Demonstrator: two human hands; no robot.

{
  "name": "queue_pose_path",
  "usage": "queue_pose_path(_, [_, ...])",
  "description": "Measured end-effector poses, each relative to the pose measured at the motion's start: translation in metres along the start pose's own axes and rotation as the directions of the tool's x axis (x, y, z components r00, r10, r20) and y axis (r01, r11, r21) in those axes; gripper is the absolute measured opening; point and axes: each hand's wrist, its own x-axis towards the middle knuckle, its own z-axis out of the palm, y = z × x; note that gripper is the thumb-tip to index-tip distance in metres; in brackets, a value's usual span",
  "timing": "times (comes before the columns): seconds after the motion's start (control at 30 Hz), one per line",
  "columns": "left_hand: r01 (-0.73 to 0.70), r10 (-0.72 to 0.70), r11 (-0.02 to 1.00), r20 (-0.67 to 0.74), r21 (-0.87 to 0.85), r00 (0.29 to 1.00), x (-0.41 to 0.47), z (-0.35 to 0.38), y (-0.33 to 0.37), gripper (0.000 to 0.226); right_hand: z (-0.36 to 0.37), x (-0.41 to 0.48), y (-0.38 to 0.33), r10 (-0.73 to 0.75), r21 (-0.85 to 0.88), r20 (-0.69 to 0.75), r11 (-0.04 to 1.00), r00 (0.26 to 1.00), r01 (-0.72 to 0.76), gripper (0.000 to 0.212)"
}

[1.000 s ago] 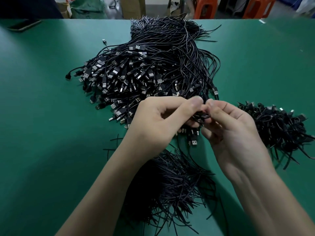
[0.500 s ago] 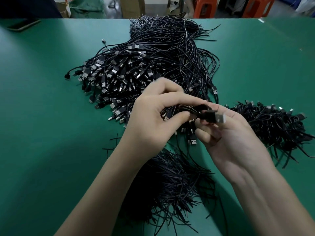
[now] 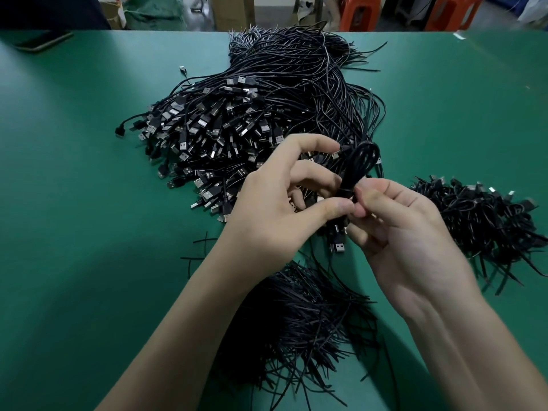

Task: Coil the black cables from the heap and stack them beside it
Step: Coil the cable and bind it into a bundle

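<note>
A big heap of black USB cables covers the middle of the green table. Just in front of it I hold one coiled black cable upright, its loop at the top and its USB plug hanging below. My right hand pinches the coil at its waist between thumb and fingers. My left hand pinches the same waist with thumb and curled fingers, index finger raised. A stack of coiled cables lies to the right of the heap.
A pile of thin black twist ties lies near the front edge, partly under my forearms. A dark phone rests at the far left corner. Orange stools and cardboard boxes stand beyond the table's far edge.
The cable bundle has turned from lying across my fingers to standing upright with its loop on top. Both hands have dropped slightly toward me, and my left index finger has lifted off.
</note>
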Motion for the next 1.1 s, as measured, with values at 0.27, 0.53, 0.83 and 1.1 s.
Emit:
queue_pose_path(0.27, [-0.326, 0.322, 0.878, 0.072, 0.350, 0.944, 0.002, -0.005, -0.005, 0.026, -0.010, 0.006, -0.007, 0.064, -0.075, 0.085, 0.995, 0.994, -0.058, 0.030])
queue_pose_path(0.53, [-0.434, 0.437, 0.815, 0.084, 0.384, 0.895, 0.003, -0.008, -0.008, 0.017, -0.013, 0.008, -0.006, 0.231, 0.116, 0.174, 0.961, 0.957, -0.253, 0.009])
queue_pose_path(0.83, [-0.378, 0.355, 0.870, 0.131, 0.316, 0.926, 0.001, -0.004, -0.011, 0.025, -0.031, 0.012, -0.013, 0.049, -0.242, 0.217, 0.970, 0.975, 0.005, 0.021])
queue_pose_path(1.1, [0.075, -0.079, 0.867, -0.013, 0.492, 0.997, 0.017, -0.011, -0.015, 0.023, -0.070, 0.027, -0.022, -0.397, -0.977, 0.043, 0.176, 0.917, 0.122, 0.015])
